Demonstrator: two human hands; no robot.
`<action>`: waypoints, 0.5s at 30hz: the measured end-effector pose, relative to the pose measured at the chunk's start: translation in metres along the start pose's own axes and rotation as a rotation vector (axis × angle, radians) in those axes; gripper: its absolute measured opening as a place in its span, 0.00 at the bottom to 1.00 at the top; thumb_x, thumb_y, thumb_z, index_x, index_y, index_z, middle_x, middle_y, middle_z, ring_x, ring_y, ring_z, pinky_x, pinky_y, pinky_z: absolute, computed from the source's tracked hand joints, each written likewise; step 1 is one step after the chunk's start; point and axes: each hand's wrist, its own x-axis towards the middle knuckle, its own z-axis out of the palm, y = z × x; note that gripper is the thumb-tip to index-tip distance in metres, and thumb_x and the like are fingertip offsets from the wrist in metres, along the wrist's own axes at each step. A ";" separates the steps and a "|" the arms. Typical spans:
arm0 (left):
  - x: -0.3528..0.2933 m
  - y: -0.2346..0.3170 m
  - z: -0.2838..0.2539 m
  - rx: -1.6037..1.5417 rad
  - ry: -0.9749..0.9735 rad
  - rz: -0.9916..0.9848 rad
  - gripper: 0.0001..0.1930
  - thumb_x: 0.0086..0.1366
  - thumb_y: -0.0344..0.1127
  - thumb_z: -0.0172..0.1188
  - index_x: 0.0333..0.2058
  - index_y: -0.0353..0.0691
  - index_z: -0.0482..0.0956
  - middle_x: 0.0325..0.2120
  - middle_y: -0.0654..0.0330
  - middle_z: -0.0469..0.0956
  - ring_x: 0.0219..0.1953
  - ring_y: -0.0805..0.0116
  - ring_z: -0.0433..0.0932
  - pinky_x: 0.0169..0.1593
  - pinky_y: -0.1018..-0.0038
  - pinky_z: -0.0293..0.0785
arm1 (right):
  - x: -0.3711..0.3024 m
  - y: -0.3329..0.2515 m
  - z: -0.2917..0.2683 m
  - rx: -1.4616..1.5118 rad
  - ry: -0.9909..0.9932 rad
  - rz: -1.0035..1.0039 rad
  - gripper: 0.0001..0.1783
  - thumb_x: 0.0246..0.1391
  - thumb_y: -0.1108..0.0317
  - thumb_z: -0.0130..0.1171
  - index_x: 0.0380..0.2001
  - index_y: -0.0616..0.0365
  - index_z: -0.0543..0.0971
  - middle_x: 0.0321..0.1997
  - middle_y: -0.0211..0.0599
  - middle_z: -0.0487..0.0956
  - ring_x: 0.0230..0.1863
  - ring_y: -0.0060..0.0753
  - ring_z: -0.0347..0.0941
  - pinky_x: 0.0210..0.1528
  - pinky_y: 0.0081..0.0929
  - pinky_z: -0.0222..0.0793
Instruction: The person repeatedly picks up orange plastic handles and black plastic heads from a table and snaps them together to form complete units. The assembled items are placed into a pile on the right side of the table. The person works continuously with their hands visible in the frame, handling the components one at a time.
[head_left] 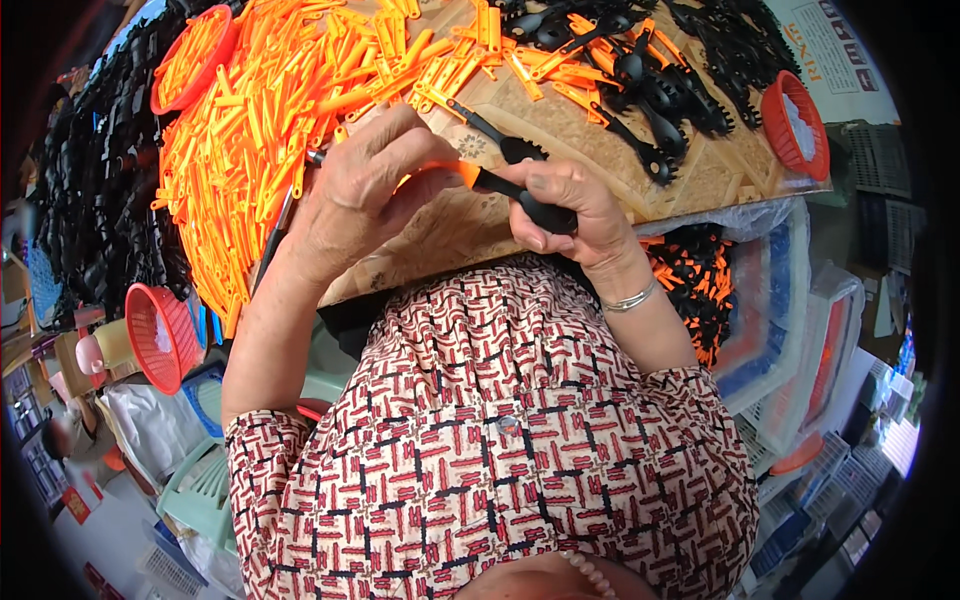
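Straight and Steady Looks the Winning Line

What a table (455, 222) — near edge passing beneath both wrists, bare top to the right! The orange heap (250, 130) crowds the left side, so small turns seem safest. Right hand (570, 200) has fingers curled round the black spoon (550, 217), thumb on top; left hand (375, 180) clasps the orange handle (466, 173). Spoon and handle meet between the hands — keeping them in line should serve best.

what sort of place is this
Probably a small hand-assembly workshop: a big heap of orange handles and piles of black utensil pieces share one table, and many small orange-and-black parts lie massed beside its near edge.
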 end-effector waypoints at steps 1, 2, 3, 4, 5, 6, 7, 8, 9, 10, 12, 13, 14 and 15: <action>-0.002 0.002 0.000 0.010 0.001 -0.001 0.09 0.59 0.26 0.70 0.38 0.38 0.81 0.32 0.57 0.76 0.35 0.58 0.80 0.38 0.66 0.76 | 0.001 0.003 -0.002 0.008 -0.036 0.016 0.25 0.69 0.62 0.53 0.58 0.73 0.76 0.22 0.45 0.78 0.14 0.16 0.62 0.14 0.14 0.54; -0.004 0.005 -0.001 0.020 0.002 -0.002 0.10 0.57 0.25 0.71 0.38 0.37 0.82 0.32 0.57 0.76 0.35 0.60 0.80 0.38 0.67 0.77 | 0.001 0.004 -0.003 0.017 -0.073 0.032 0.25 0.69 0.62 0.54 0.59 0.73 0.76 0.21 0.44 0.78 0.14 0.16 0.62 0.14 0.13 0.54; -0.007 0.008 -0.002 0.018 -0.005 -0.014 0.10 0.57 0.25 0.71 0.38 0.37 0.82 0.32 0.57 0.76 0.35 0.60 0.80 0.37 0.67 0.77 | 0.001 0.001 0.003 0.027 -0.068 0.080 0.23 0.67 0.65 0.57 0.58 0.73 0.76 0.21 0.41 0.78 0.14 0.15 0.63 0.14 0.13 0.53; -0.009 0.012 -0.003 0.017 -0.013 -0.026 0.10 0.57 0.25 0.71 0.38 0.37 0.81 0.32 0.57 0.76 0.35 0.60 0.80 0.37 0.66 0.76 | 0.000 0.001 0.005 -0.056 -0.053 0.082 0.23 0.67 0.66 0.57 0.58 0.73 0.77 0.21 0.40 0.78 0.15 0.14 0.63 0.14 0.13 0.53; -0.010 0.014 -0.004 0.015 -0.021 -0.037 0.10 0.57 0.24 0.71 0.38 0.37 0.81 0.31 0.57 0.75 0.34 0.60 0.80 0.37 0.66 0.76 | -0.001 0.002 0.007 -0.139 -0.038 0.083 0.22 0.66 0.66 0.58 0.57 0.73 0.78 0.21 0.39 0.78 0.15 0.14 0.64 0.14 0.13 0.53; -0.012 0.016 -0.005 0.021 -0.024 -0.053 0.10 0.57 0.24 0.71 0.38 0.37 0.81 0.31 0.57 0.75 0.34 0.60 0.79 0.37 0.66 0.76 | -0.003 0.001 0.009 -0.222 -0.024 0.085 0.22 0.65 0.67 0.59 0.57 0.72 0.78 0.22 0.38 0.78 0.15 0.14 0.64 0.14 0.13 0.53; -0.013 0.017 -0.005 0.027 -0.026 -0.069 0.10 0.57 0.24 0.71 0.38 0.36 0.81 0.31 0.57 0.75 0.34 0.60 0.79 0.36 0.65 0.75 | -0.005 -0.003 0.018 -0.332 0.020 0.073 0.19 0.63 0.71 0.60 0.55 0.71 0.81 0.22 0.33 0.78 0.17 0.13 0.66 0.17 0.14 0.57; -0.014 0.018 -0.005 0.032 -0.029 -0.085 0.10 0.57 0.24 0.70 0.37 0.36 0.81 0.31 0.57 0.75 0.34 0.60 0.79 0.36 0.65 0.75 | -0.005 -0.003 0.021 -0.449 0.021 0.035 0.19 0.63 0.72 0.60 0.55 0.70 0.81 0.22 0.31 0.78 0.18 0.13 0.67 0.19 0.15 0.58; -0.016 0.017 -0.004 0.008 -0.016 -0.107 0.10 0.57 0.23 0.70 0.37 0.36 0.81 0.31 0.57 0.75 0.34 0.60 0.79 0.36 0.65 0.75 | -0.004 -0.002 0.023 -0.564 0.021 -0.008 0.19 0.63 0.72 0.59 0.55 0.70 0.81 0.21 0.30 0.78 0.19 0.13 0.67 0.20 0.15 0.60; -0.019 0.015 0.000 -0.015 -0.003 -0.129 0.10 0.57 0.23 0.70 0.37 0.36 0.81 0.31 0.57 0.75 0.34 0.60 0.79 0.36 0.65 0.74 | -0.004 -0.001 0.024 -0.678 0.021 -0.052 0.19 0.63 0.73 0.59 0.55 0.69 0.82 0.21 0.28 0.77 0.19 0.13 0.67 0.22 0.16 0.62; -0.027 0.008 0.007 -0.071 0.017 -0.155 0.09 0.57 0.23 0.70 0.37 0.35 0.82 0.31 0.57 0.75 0.34 0.59 0.79 0.36 0.67 0.74 | -0.004 0.000 0.023 -0.816 -0.052 -0.134 0.21 0.62 0.74 0.60 0.57 0.67 0.81 0.22 0.28 0.78 0.22 0.15 0.70 0.26 0.19 0.67; -0.031 0.010 0.009 -0.094 0.007 -0.214 0.10 0.57 0.24 0.71 0.37 0.35 0.82 0.31 0.56 0.75 0.35 0.59 0.79 0.37 0.67 0.74 | -0.004 -0.003 0.024 -0.910 -0.085 -0.165 0.21 0.62 0.74 0.60 0.58 0.67 0.81 0.23 0.28 0.79 0.22 0.16 0.70 0.26 0.19 0.68; -0.036 0.011 0.013 -0.117 -0.003 -0.272 0.10 0.56 0.24 0.72 0.38 0.35 0.82 0.31 0.56 0.75 0.35 0.59 0.79 0.38 0.67 0.74 | -0.003 -0.005 0.024 -1.004 -0.118 -0.197 0.22 0.62 0.74 0.60 0.58 0.66 0.80 0.23 0.29 0.79 0.22 0.17 0.71 0.26 0.20 0.68; -0.046 0.004 0.024 -0.094 0.085 -0.170 0.11 0.57 0.26 0.72 0.39 0.35 0.82 0.32 0.55 0.76 0.36 0.59 0.79 0.38 0.68 0.75 | -0.004 -0.006 0.020 -0.872 -0.104 -0.088 0.23 0.61 0.75 0.60 0.60 0.64 0.80 0.23 0.30 0.80 0.22 0.17 0.72 0.27 0.21 0.70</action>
